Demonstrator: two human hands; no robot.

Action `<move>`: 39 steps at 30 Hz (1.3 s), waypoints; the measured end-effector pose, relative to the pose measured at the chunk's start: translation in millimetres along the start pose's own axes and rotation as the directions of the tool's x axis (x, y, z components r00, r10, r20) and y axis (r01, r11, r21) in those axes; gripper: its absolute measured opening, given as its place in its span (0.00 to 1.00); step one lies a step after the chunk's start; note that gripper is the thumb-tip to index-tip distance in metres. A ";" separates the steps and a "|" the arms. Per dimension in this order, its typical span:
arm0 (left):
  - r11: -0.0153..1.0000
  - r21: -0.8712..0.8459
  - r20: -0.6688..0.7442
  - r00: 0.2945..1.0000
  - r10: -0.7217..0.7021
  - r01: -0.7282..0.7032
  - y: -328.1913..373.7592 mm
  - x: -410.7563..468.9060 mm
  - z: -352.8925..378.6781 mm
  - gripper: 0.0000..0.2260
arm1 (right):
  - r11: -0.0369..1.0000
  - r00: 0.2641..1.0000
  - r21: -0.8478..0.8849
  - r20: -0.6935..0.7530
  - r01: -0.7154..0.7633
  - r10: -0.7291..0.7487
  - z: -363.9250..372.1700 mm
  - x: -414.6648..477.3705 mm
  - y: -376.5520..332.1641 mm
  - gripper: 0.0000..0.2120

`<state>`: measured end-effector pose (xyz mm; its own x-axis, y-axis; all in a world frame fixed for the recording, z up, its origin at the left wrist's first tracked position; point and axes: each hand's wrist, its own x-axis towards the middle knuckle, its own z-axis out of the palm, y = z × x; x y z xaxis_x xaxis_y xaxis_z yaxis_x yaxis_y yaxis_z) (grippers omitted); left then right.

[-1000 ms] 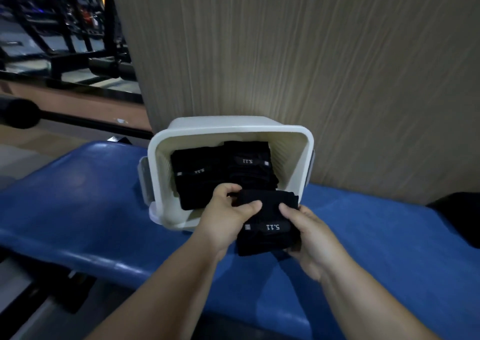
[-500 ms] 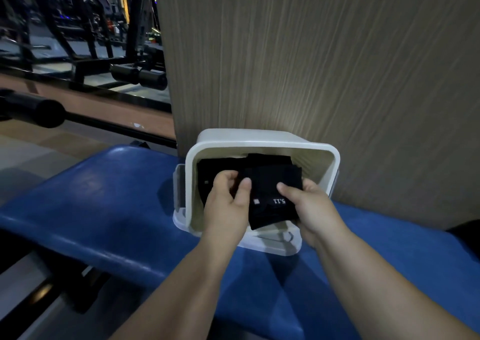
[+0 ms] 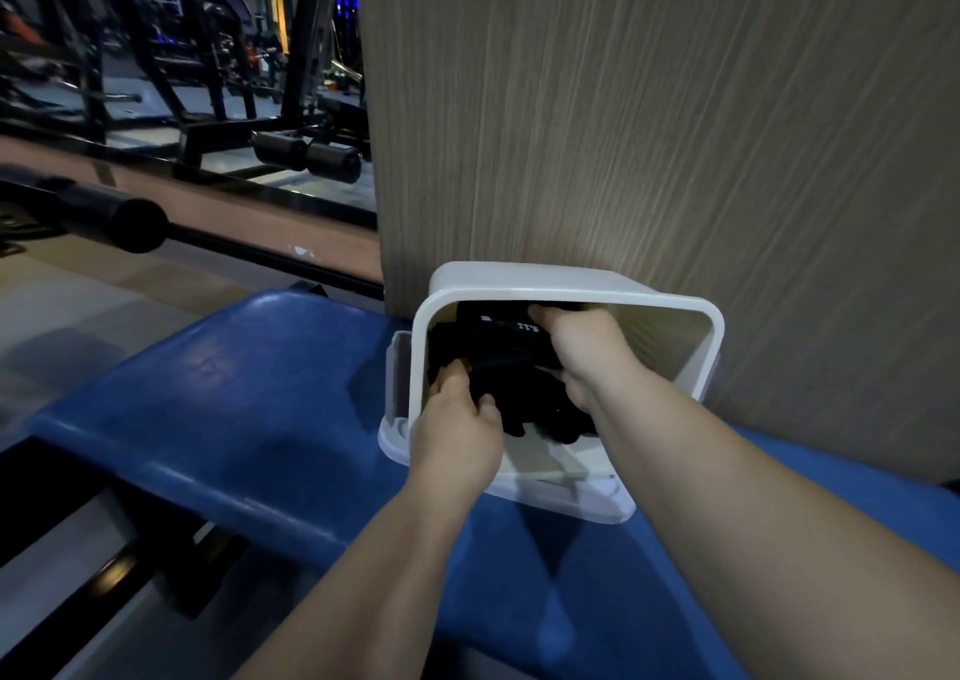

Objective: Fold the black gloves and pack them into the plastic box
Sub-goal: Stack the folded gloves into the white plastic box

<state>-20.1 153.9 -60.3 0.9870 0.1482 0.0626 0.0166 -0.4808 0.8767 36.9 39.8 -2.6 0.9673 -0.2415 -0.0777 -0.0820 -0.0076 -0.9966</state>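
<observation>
A white box [image 3: 524, 276] lies on its side on a blue bench [image 3: 249, 398], its open mouth turned towards the person and its back against a wood-grain panel [image 3: 649, 133]. A white lid [image 3: 571, 497] lies flat under its lower edge. The black gloves [image 3: 498, 362] sit inside the box as a dark folded pile filling the left part, with a small white label [image 3: 527, 327] showing upside down near the top. Both hands reach into the mouth. The left hand [image 3: 457, 430] is at the lower left of the pile, thumb and fingers curled round the near edge of the black cloth. The right hand [image 3: 587, 346] is deeper and higher, just right of the label, its fingers curled over the top of the pile and gripping it. The right part of the box interior shows bare ribbed wall. Behind the bench, to the left, stand dark gym machines [image 3: 208, 55], a pair of black roller pads [image 3: 306, 151] and a black bar [image 3: 104, 211].
</observation>
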 end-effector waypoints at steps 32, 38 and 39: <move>0.994 -0.039 -0.064 0.993 0.099 -0.102 -6.2 13.1 6.7 0.26 | 0.582 0.995 -0.809 0.103 0.079 0.007 31.2 19.6 2.2 0.18; 0.995 -0.051 -0.083 0.994 0.078 -0.082 -7.6 18.0 10.2 0.24 | 0.209 0.935 -0.935 0.224 0.285 -0.274 23.7 1.4 -6.2 0.19; 0.995 -0.052 -0.090 0.993 0.076 -0.081 -7.9 18.9 11.0 0.24 | 0.120 0.913 -0.944 0.255 0.306 -0.320 21.8 -1.0 -5.7 0.19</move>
<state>0.2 151.0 -71.3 0.9669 0.1884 0.1720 -0.0718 -0.4459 0.8922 41.6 61.3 2.5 0.9701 0.0292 0.2411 0.0592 -0.9913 -0.1180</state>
